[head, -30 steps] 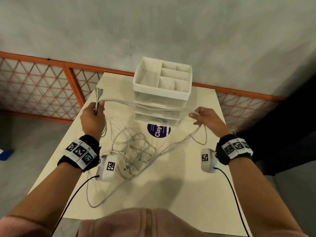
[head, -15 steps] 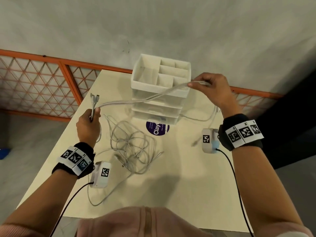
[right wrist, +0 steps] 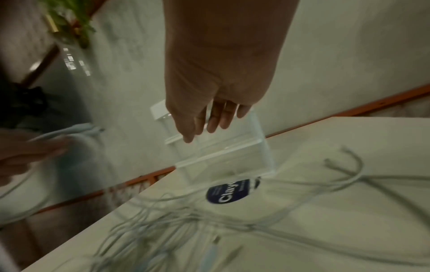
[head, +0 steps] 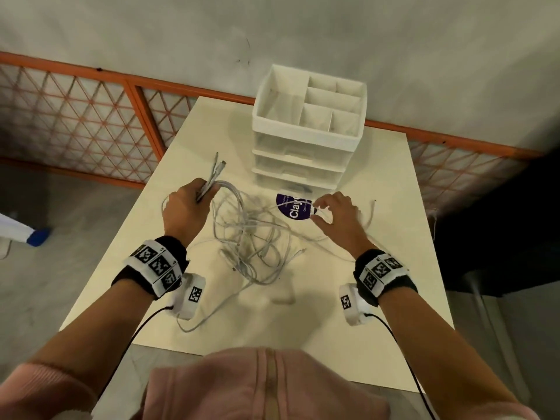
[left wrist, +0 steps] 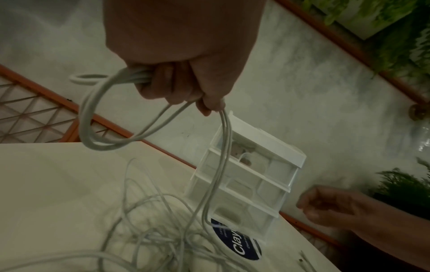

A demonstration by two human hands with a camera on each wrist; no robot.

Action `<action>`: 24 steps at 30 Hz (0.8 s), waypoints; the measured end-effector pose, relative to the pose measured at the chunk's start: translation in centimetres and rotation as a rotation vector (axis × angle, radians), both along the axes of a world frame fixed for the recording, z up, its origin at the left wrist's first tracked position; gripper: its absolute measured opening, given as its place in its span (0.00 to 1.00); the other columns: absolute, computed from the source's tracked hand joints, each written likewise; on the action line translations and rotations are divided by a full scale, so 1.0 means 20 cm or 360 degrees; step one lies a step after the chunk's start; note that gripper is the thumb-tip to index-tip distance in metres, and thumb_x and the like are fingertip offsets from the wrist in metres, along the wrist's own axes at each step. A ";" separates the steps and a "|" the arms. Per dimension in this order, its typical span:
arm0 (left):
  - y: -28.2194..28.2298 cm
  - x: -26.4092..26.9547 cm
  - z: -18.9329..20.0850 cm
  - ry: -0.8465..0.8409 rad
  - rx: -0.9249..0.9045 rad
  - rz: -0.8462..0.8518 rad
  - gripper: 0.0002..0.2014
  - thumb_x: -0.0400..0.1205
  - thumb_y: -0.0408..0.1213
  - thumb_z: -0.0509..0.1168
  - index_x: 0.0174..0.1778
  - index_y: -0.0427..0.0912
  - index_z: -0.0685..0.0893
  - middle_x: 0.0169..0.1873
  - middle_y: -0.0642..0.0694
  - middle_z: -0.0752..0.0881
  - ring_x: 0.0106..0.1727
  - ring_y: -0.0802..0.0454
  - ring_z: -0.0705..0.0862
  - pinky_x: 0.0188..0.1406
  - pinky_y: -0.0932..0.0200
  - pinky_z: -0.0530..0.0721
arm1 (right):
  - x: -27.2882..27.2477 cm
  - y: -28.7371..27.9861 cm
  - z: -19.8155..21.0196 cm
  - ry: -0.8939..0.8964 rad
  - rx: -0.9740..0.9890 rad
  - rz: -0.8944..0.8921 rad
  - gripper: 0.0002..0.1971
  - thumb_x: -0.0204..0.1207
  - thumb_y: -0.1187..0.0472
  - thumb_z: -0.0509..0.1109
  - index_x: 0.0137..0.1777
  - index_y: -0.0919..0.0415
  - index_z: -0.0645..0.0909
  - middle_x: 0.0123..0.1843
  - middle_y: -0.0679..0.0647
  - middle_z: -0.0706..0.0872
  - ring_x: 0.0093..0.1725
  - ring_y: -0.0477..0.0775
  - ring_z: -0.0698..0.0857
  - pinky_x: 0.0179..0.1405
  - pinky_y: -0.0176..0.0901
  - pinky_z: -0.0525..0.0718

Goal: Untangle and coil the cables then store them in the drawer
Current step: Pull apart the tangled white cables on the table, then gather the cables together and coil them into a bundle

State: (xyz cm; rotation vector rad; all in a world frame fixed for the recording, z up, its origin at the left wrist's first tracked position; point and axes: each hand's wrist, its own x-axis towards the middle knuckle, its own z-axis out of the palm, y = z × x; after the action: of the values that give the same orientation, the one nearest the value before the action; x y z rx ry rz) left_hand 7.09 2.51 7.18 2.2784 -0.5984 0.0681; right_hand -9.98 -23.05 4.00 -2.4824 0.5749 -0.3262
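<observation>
Left hand [head: 185, 212] fisted round looped cable [left wrist: 93, 117], ends poking far. Right hand [head: 339, 219] loosely curled above strands; grip unclear. Tangle [head: 254, 247] mid-table [head: 378, 268], near drawers [head: 303, 153]. Purple sticker [head: 292, 207] reading "Clay…".

The cream table [head: 378, 268] bears tangled white cables [head: 257, 237], a drawer unit [head: 303, 165] and, seemingly, a round sticker [head: 292, 209].
</observation>
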 end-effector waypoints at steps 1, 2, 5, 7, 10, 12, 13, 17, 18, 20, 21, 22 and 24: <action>-0.01 -0.01 0.01 0.0002 0.0014 0.0001 0.21 0.83 0.52 0.60 0.38 0.35 0.79 0.29 0.34 0.82 0.31 0.40 0.75 0.28 0.53 0.67 | 0.04 0.06 0.00 -0.0069 0.0102 0.0099 0.09 0.73 0.61 0.74 0.51 0.60 0.83 0.45 0.50 0.80 0.44 0.43 0.75 0.49 0.40 0.72; -0.02 -0.01 0.01 0.0007 0.0023 0.0001 0.21 0.83 0.53 0.60 0.37 0.36 0.78 0.29 0.36 0.82 0.31 0.42 0.74 0.28 0.53 0.67 | 0.07 0.11 0.01 -0.0039 0.0267 0.0226 0.06 0.73 0.62 0.74 0.47 0.63 0.84 0.40 0.50 0.81 0.37 0.40 0.76 0.44 0.35 0.75; -0.04 -0.03 0.03 0.0023 0.0034 0.0007 0.20 0.83 0.53 0.60 0.35 0.40 0.75 0.27 0.41 0.78 0.31 0.41 0.73 0.28 0.54 0.66 | 0.15 0.27 -0.04 0.0432 0.0475 0.0633 0.06 0.71 0.62 0.76 0.42 0.65 0.85 0.33 0.49 0.83 0.32 0.41 0.80 0.36 0.29 0.77; -0.05 -0.03 0.04 0.0034 0.0032 -0.0016 0.20 0.83 0.54 0.60 0.36 0.39 0.76 0.27 0.42 0.77 0.31 0.38 0.75 0.28 0.53 0.68 | 0.17 0.36 -0.10 0.0788 0.0461 0.0830 0.08 0.67 0.60 0.80 0.41 0.61 0.86 0.36 0.50 0.85 0.36 0.46 0.82 0.38 0.34 0.79; -0.03 -0.02 0.04 0.0047 0.0026 -0.0039 0.21 0.83 0.54 0.60 0.35 0.39 0.75 0.27 0.41 0.79 0.33 0.34 0.79 0.29 0.49 0.72 | 0.15 0.47 -0.21 0.1139 0.0351 0.0972 0.14 0.62 0.61 0.83 0.44 0.57 0.83 0.40 0.50 0.84 0.39 0.47 0.80 0.44 0.41 0.81; -0.01 -0.02 0.02 0.0072 0.0043 -0.0055 0.20 0.83 0.53 0.60 0.35 0.39 0.74 0.25 0.42 0.78 0.33 0.34 0.79 0.30 0.49 0.72 | 0.13 0.48 -0.26 0.1054 0.0310 0.0965 0.11 0.65 0.65 0.80 0.46 0.61 0.84 0.45 0.57 0.88 0.42 0.47 0.81 0.53 0.47 0.84; 0.01 -0.02 0.01 0.0089 0.0053 -0.0065 0.19 0.83 0.52 0.61 0.34 0.41 0.73 0.24 0.45 0.76 0.32 0.35 0.78 0.29 0.50 0.71 | 0.12 0.47 -0.27 0.0983 0.0346 0.0948 0.10 0.66 0.67 0.79 0.47 0.64 0.85 0.47 0.59 0.90 0.43 0.47 0.82 0.54 0.49 0.85; 0.03 -0.04 -0.04 0.0129 0.0030 -0.0128 0.14 0.83 0.48 0.64 0.44 0.39 0.80 0.31 0.42 0.83 0.39 0.33 0.83 0.34 0.51 0.73 | 0.15 0.38 -0.16 0.0927 0.0364 0.0943 0.06 0.70 0.68 0.74 0.47 0.63 0.85 0.43 0.56 0.86 0.41 0.50 0.82 0.47 0.45 0.81; 0.03 -0.05 -0.04 0.0156 0.0002 -0.0131 0.14 0.82 0.47 0.65 0.51 0.38 0.81 0.35 0.39 0.85 0.42 0.34 0.84 0.35 0.54 0.72 | 0.17 0.35 -0.09 0.0930 0.0368 0.0929 0.05 0.72 0.66 0.72 0.46 0.60 0.83 0.42 0.54 0.85 0.40 0.51 0.82 0.46 0.44 0.81; 0.01 -0.07 -0.04 0.0311 -0.0096 -0.0141 0.20 0.80 0.47 0.68 0.63 0.41 0.77 0.35 0.38 0.84 0.38 0.40 0.82 0.32 0.58 0.70 | 0.20 0.30 0.05 0.0878 0.0460 0.0858 0.02 0.76 0.65 0.68 0.46 0.58 0.81 0.41 0.53 0.85 0.37 0.51 0.83 0.41 0.42 0.79; 0.00 -0.08 -0.03 0.0382 -0.0137 -0.0154 0.21 0.79 0.48 0.69 0.64 0.42 0.75 0.31 0.39 0.81 0.33 0.44 0.79 0.29 0.62 0.70 | 0.21 0.28 0.13 0.0831 0.0514 0.0787 0.03 0.77 0.64 0.66 0.47 0.60 0.81 0.41 0.55 0.87 0.35 0.49 0.83 0.40 0.39 0.79; -0.01 -0.09 -0.02 0.0415 -0.0171 -0.0186 0.20 0.79 0.48 0.69 0.62 0.44 0.75 0.28 0.41 0.78 0.29 0.47 0.75 0.27 0.68 0.70 | 0.22 0.25 0.20 0.0766 0.0548 0.0695 0.05 0.78 0.62 0.66 0.47 0.61 0.83 0.44 0.54 0.89 0.35 0.46 0.83 0.40 0.37 0.78; -0.04 -0.11 0.00 0.0444 -0.0244 -0.0264 0.12 0.81 0.48 0.66 0.54 0.47 0.75 0.26 0.40 0.76 0.26 0.51 0.71 0.26 0.71 0.69 | 0.22 0.19 0.34 0.0585 0.0574 0.0571 0.09 0.78 0.56 0.68 0.43 0.61 0.86 0.45 0.51 0.90 0.40 0.42 0.84 0.42 0.33 0.77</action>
State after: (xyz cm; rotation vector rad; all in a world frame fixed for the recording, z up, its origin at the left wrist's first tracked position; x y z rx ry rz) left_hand 4.97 1.65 7.26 2.0356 -0.6089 -0.2716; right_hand -5.50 -19.17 10.80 -2.2388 0.2849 0.3508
